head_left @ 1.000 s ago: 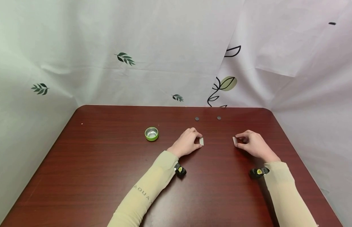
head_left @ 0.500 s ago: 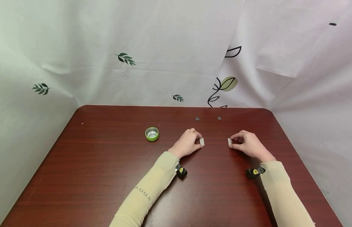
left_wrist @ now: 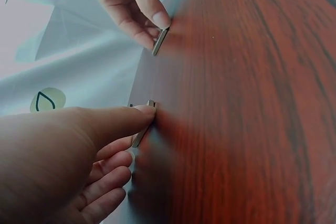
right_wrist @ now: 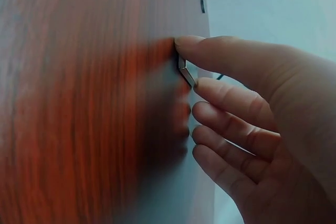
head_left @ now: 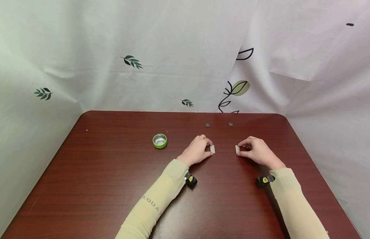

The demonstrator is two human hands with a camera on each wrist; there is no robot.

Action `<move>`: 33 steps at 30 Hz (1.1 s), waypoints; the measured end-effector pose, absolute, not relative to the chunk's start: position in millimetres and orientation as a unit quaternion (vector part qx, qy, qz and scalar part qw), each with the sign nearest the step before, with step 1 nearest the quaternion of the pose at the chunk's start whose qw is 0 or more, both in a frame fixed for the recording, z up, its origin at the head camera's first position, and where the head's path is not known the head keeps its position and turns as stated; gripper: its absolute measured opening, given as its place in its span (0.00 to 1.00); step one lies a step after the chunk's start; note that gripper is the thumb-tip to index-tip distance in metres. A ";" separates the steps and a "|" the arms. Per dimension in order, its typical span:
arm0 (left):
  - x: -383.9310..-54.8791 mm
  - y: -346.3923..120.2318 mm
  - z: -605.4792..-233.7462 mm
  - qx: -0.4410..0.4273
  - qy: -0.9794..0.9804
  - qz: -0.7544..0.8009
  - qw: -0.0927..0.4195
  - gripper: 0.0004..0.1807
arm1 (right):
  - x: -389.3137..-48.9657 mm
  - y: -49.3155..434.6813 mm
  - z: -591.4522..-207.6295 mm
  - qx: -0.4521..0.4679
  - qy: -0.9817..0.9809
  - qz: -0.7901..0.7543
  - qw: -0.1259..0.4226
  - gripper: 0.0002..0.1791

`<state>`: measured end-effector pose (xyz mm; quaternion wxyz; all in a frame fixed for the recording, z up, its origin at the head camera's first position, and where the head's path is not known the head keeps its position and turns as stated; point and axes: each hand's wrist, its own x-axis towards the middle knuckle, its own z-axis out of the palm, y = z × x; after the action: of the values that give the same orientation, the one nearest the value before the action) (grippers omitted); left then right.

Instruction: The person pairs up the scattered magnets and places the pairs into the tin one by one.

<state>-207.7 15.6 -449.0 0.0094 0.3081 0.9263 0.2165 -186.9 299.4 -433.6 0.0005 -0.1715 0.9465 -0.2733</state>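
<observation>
Pale grey, two small tiles are under inspection at the dark red table (head_left: 113,186). The left hand (head_left: 196,151) pinches the left tile (head_left: 212,149) between thumb and forefinger; the right hand (head_left: 257,152) pinches the right tile (head_left: 237,150) likewise. The wrist views show the remaining fingers of both hands loosely bent, clear of the tiles.

Change noted: over the last second the right hand has carried its tile leftward, while the left hand has stayed practically in place. The gap has narrowed, though the tiles remain apart. In this observer's judgement, the closing is one-sided, with the left tile serving as reference. Whether either tile touches the table cannot be confirmed.

Unchanged: the green cup (head_left: 159,141) at left; the left disc (head_left: 207,125) and right disc (head_left: 230,124) beyond the hands.
</observation>
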 end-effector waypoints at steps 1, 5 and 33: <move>-207.8 15.7 -448.9 0.308 0.926 0.217 0.010 0.19 | -187.1 298.0 -433.3 -0.173 0.946 -0.273 0.003 0.15; -207.6 16.3 -448.4 0.305 0.927 0.219 0.008 0.19 | -188.3 292.8 -434.1 -0.176 0.946 -0.274 0.002 0.15; -205.5 21.1 -448.6 0.294 0.927 0.231 0.010 0.18 | -197.8 267.8 -433.9 -0.193 0.941 -0.279 0.007 0.16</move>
<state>-205.5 21.1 -448.6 0.0096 0.2944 0.9273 0.2309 -197.8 267.8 -433.9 0.0070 -0.1930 0.9407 -0.2789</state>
